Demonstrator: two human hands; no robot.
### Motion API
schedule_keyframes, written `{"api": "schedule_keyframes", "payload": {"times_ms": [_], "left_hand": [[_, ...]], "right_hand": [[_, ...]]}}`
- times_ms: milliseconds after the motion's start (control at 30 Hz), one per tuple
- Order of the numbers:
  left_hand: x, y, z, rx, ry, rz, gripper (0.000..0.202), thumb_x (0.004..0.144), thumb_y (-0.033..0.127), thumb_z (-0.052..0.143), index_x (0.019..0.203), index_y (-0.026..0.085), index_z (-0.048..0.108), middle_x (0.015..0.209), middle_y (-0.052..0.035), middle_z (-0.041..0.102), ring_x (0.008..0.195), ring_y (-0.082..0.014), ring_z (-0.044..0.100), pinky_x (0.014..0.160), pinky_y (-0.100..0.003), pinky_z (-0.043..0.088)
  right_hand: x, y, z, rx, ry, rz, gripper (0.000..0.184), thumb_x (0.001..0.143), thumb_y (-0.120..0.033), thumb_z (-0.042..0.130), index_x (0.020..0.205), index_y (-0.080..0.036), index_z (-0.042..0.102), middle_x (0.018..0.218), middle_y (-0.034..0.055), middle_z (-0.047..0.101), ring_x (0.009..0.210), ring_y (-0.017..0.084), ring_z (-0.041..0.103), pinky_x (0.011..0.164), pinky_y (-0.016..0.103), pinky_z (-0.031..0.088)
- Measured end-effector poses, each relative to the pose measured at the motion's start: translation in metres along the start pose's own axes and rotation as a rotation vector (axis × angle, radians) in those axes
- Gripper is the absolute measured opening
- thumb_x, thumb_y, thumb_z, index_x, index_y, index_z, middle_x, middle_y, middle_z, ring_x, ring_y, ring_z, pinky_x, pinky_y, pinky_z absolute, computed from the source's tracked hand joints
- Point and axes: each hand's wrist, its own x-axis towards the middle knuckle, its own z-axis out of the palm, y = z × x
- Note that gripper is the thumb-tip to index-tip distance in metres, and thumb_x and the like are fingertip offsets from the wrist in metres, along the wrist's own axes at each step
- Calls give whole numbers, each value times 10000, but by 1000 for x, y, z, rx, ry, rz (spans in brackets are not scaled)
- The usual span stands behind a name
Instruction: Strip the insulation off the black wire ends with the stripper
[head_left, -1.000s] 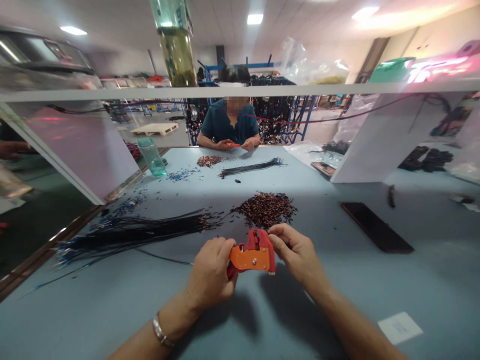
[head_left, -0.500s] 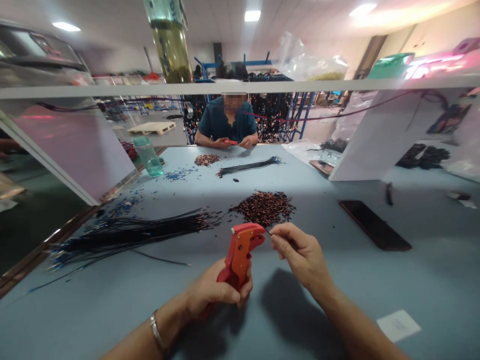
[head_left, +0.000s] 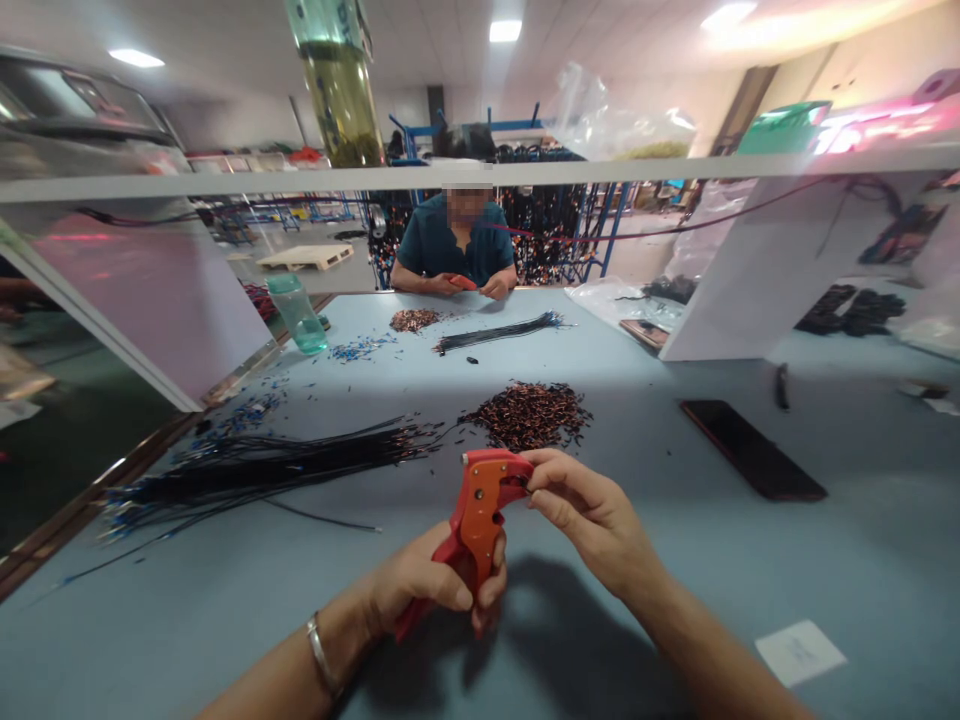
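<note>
My left hand [head_left: 431,585] is wrapped round the handles of a red and orange wire stripper [head_left: 484,500], held upright above the table with its head pointing right. The handles stand apart at the bottom. At the jaws, my right hand [head_left: 589,515] pinches a thin black wire [head_left: 524,482]; only a short dark bit shows, and the fingers hide the rest. Behind the stripper lies a heap of short black and copper-coloured pieces [head_left: 529,415]. To the left, a bundle of long black wires [head_left: 300,460] lies across the table, with blue ends at its left.
A dark phone [head_left: 752,450] and a white paper slip [head_left: 800,653] lie on the right. A co-worker [head_left: 454,240] sits opposite, holding a red tool, with a smaller wire bundle [head_left: 499,331] in front. A shelf [head_left: 480,176] spans above; a green bottle [head_left: 298,313] stands at back left.
My right hand has moved left, up against the stripper's jaws, with the wire. The stripper's handles have spread apart in my left hand.
</note>
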Motion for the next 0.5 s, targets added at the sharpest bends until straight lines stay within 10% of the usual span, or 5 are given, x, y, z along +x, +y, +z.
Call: {"api": "schedule_keyframes", "payload": {"times_ms": [233,500], "left_hand": [[1,1,1,81,188,-20,384,669,260,705,1012,93,662,902,-122,709,822,-243,671,771,-357,505],[1,3,2,-66,-9,-9,778,673,300,732,1384,171,444,1124,-175,705,1060,-338,652,898,-476,460]], "right_hand": [[0,7,2,48,61,89,135,846,-320,672,775,-206,662,993,58,628,864,181,617,764,300,523],[-1,3,2,73,110,96,150,851,-313,659,756,-197,664,979,59,636,860,182,628,766,287,536]]}}
